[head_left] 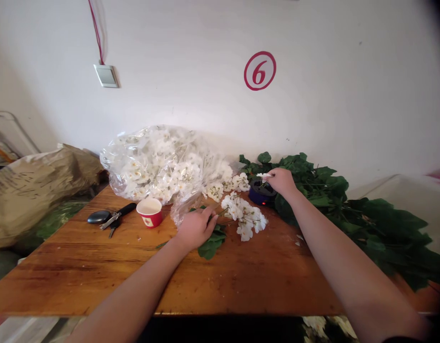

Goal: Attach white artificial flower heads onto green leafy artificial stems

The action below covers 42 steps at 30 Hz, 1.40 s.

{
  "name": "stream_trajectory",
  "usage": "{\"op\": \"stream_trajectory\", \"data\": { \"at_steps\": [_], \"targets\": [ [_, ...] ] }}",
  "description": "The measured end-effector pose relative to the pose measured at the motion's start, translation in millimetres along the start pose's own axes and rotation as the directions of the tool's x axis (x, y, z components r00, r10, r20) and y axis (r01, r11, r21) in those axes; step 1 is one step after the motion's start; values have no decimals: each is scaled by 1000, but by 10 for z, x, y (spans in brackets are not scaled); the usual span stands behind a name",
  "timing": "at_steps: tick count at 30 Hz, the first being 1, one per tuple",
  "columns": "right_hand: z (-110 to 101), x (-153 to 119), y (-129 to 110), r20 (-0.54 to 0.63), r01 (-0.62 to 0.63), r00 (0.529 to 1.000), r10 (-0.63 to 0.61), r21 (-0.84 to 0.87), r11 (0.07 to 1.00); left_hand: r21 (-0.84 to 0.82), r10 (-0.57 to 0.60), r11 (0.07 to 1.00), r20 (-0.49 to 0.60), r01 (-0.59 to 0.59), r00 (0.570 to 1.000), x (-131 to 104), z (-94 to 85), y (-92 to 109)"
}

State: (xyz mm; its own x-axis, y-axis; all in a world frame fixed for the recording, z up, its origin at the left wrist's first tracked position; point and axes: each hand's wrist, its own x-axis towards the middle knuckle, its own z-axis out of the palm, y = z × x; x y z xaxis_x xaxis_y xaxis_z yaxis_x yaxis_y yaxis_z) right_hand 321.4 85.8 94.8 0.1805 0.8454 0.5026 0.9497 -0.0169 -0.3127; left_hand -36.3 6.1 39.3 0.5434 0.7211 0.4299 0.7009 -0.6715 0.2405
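My left hand [195, 229] is closed around the stem of a flower spray above the wooden table. Its white blossoms [243, 215] fan out to the right of my fingers, and green leaves [211, 244] show under the hand. My right hand [281, 182] pinches a small white flower [264, 176] just above a round dark blue pot [261, 192] with a lit red lamp on its front. What lies inside the pot is mostly hidden. Loose white flower heads [227, 186] lie between the pot and a clear plastic bag [162, 164] full of white flowers.
Green leafy stems [341, 200] cover the right side of the wooden table [108, 271]. To the left stand a red and white paper cup [149, 214] and a bunch of keys [110, 220] with a dark fob. A brown sack [44, 190] lies beyond the left edge. A white wall [187, 62] rises behind.
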Motion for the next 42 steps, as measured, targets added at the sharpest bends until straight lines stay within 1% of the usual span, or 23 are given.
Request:
{"op": "stream_trajectory", "data": {
  "at_steps": [6,10,16,23,26,29,31,33,35,37,39,42],
  "targets": [
    [-22,-42,-116,-46,-101,994,103,47,994,-15,-19,1000,-11,19,1000,-4,8,-3],
    [-58,-58,-165,-63,-147,986,153,98,984,-49,-6,999,-7,5,1000,-2,0,0],
    [-71,-85,-227,-29,-121,992,126,125,985,-56,0,998,2,0,1000,0,11,-1],
    [-44,-113,-274,-23,-141,989,145,123,982,-64,-17,998,20,18,1000,1,6,5],
    [-57,-133,-283,-38,-153,986,160,150,977,-72,-11,997,18,12,1000,2,3,3],
    [-79,-193,-317,-88,-161,978,187,245,956,-76,-13,997,17,14,1000,1,7,-6],
    [-92,-288,-383,-126,-173,963,236,381,908,-70,-13,997,13,14,1000,-1,14,-16],
    [-101,-444,-498,-124,-176,947,297,572,801,-61,-2,998,6,3,1000,-4,22,-27],
    [-103,-652,-652,-67,-164,947,314,739,654,-57,15,998,-3,-16,1000,-5,28,-38],
    [-90,-876,-817,1,-161,960,279,818,553,-61,33,998,-9,-33,999,-5,30,-45],
    [-59,-1068,-959,25,-140,975,221,841,523,-71,39,997,-18,-41,999,-5,28,-50],
    [4,-1236,-1089,-28,-63,987,159,838,541,-95,32,995,-28,-35,999,-7,27,-60]
  ]
}}
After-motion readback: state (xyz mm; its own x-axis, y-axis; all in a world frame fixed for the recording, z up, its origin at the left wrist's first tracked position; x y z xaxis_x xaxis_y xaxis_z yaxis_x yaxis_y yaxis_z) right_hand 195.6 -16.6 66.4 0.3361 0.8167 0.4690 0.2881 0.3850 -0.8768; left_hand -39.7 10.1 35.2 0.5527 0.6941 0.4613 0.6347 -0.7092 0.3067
